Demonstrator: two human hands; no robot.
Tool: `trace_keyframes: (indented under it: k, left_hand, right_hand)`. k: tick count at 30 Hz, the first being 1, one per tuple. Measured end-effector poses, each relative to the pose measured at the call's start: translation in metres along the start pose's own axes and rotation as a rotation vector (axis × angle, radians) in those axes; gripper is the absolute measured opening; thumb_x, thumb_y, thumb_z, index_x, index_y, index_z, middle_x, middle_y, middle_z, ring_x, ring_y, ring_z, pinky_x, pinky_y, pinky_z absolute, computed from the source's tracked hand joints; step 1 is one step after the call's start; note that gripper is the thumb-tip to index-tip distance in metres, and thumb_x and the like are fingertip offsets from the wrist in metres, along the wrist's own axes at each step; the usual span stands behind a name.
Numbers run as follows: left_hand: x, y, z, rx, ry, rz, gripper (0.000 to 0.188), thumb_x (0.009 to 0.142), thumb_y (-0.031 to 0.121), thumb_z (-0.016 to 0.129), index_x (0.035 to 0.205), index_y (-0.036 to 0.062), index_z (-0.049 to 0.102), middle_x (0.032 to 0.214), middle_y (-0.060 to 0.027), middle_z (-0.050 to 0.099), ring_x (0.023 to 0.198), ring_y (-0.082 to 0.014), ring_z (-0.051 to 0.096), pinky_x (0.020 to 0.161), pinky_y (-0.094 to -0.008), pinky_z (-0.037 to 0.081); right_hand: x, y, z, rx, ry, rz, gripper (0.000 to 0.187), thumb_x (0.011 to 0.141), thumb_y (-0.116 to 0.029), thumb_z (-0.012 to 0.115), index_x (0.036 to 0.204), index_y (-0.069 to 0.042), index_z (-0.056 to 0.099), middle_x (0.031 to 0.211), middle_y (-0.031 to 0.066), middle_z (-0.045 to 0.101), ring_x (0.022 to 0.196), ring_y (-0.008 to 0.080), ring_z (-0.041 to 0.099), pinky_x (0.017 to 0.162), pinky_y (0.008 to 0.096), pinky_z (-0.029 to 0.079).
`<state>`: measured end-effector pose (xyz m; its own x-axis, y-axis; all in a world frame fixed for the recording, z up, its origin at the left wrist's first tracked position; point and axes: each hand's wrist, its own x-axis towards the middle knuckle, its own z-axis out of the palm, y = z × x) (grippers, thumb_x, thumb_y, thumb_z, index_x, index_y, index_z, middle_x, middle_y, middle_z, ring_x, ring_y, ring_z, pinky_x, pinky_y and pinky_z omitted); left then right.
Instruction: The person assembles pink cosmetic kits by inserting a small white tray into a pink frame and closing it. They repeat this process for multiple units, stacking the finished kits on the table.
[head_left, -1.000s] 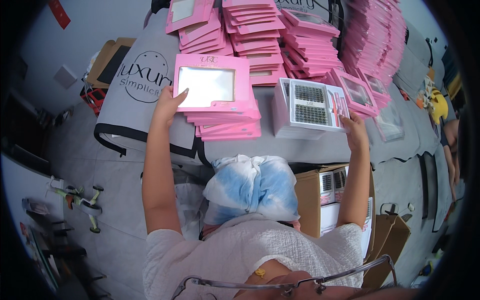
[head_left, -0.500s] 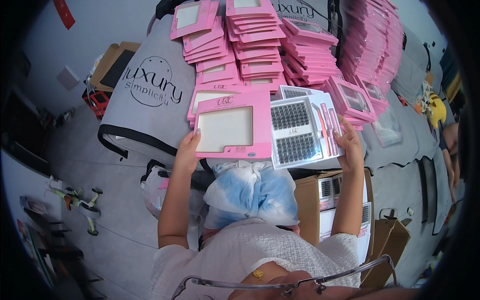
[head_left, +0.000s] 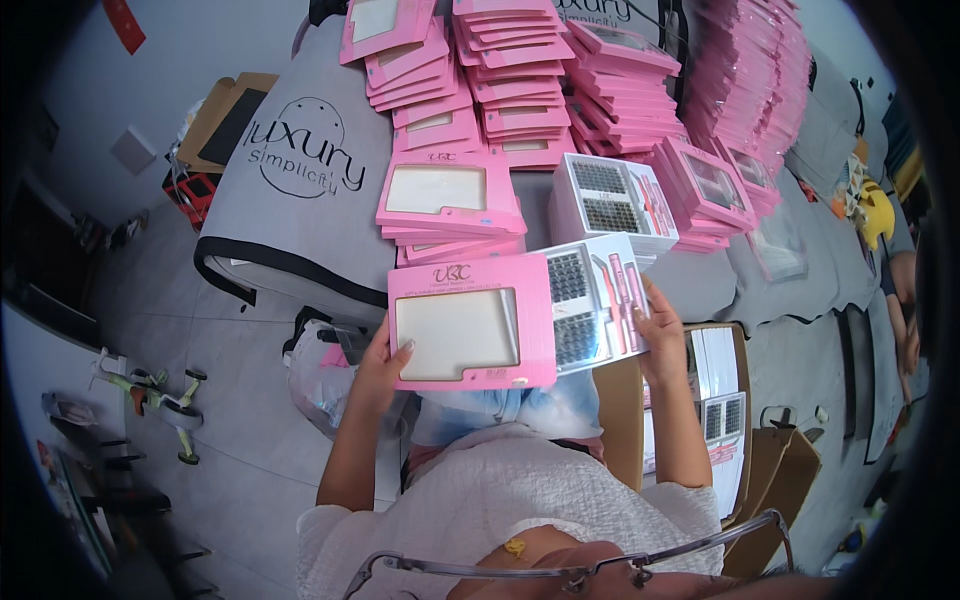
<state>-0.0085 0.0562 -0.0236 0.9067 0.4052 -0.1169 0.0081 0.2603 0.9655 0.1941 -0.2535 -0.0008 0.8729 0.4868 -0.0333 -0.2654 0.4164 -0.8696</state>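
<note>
My left hand (head_left: 380, 372) grips a flat pink windowed box sleeve (head_left: 538, 330) by its lower left side, thumb on the front. My right hand (head_left: 660, 335) is closed on the right edge of a white eyelash tray (head_left: 597, 345), which carries dark lash clusters, tweezers and pink tubes. The tray's left part is hidden at the sleeve's right side; a pale edge shows inside the sleeve's window. Both are held over my lap. Just beyond them lie a stack of similar lash trays (head_left: 612, 212) and a pile of pink sleeves (head_left: 438, 190).
More pink sleeves (head_left: 515, 85) and filled pink boxes (head_left: 620, 90) are piled on the grey covered surface (head_left: 300, 210). A cardboard box (head_left: 625, 415) holding lash trays stands at my right. A clear bag (head_left: 325, 375) sits at left, and a small balance bike (head_left: 160, 400) on the floor.
Both hands have come down toward my body with the sleeve and the tray. The tray has moved left, so the sleeve's right side now covers more of it. The tray stack beyond is uncovered.
</note>
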Motion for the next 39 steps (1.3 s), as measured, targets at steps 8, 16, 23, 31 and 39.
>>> trace_keyframes:
  k: [8,16,23,31,39]
  left_hand:
    - [-0.03,-0.04,0.024,-0.091,-0.089,0.04,0.067,0.087,-0.002,0.044,0.143,0.005,0.006,0.14,-0.0092,0.03,0.126,-0.0163,0.032,0.103,-0.0287,0.025]
    - [-0.06,-0.112,0.026,-0.235,-0.084,-0.138,0.068,0.084,-0.002,0.047,0.143,0.0078,0.014,0.136,-0.0124,0.033,0.123,-0.021,0.036,0.102,-0.0324,0.027]
    - [-0.001,-0.063,0.002,1.164,0.288,0.485,0.048,0.081,0.008,0.057,0.127,0.0018,0.043,0.109,-0.0197,0.046,0.101,-0.0331,0.046,0.09,-0.038,0.037]
    - [0.198,0.038,-0.039,1.307,0.577,0.503,0.053,0.082,0.033,0.058,0.115,-0.007,0.047,0.108,-0.0278,0.05,0.102,-0.0406,0.048,0.087,-0.0436,0.041]
    - [0.246,0.041,-0.068,1.206,0.308,0.046,0.069,0.066,0.048,0.072,0.1,-0.0096,0.055,0.1,-0.0274,0.059,0.09,-0.0371,0.06,0.076,-0.0409,0.049]
  right_hand:
    - [-0.038,0.043,0.028,-0.151,0.005,0.114,0.044,0.087,-0.008,0.05,0.129,0.002,0.04,0.122,0.0087,0.052,0.109,0.0157,0.051,0.094,0.0282,0.038]
    - [-0.035,0.072,-0.008,-0.602,0.125,-0.035,0.031,0.094,-0.022,0.042,0.107,0.002,0.057,0.106,0.0107,0.058,0.099,0.0213,0.053,0.089,0.0296,0.039]
    - [0.104,-0.013,-0.077,-1.332,0.675,-0.654,0.034,0.087,-0.029,0.055,0.098,0.002,0.06,0.093,0.0142,0.061,0.084,0.0183,0.055,0.07,0.0315,0.044]
    - [0.144,-0.031,-0.088,-1.005,0.538,0.013,0.048,0.073,-0.048,0.066,0.072,0.0,0.066,0.058,0.0023,0.053,0.053,0.0092,0.046,0.047,0.025,0.033]
    - [0.134,-0.042,-0.071,-0.953,0.484,0.051,0.05,0.073,-0.047,0.067,0.09,0.0,0.062,0.074,0.0029,0.058,0.063,0.0112,0.051,0.055,0.0247,0.04]
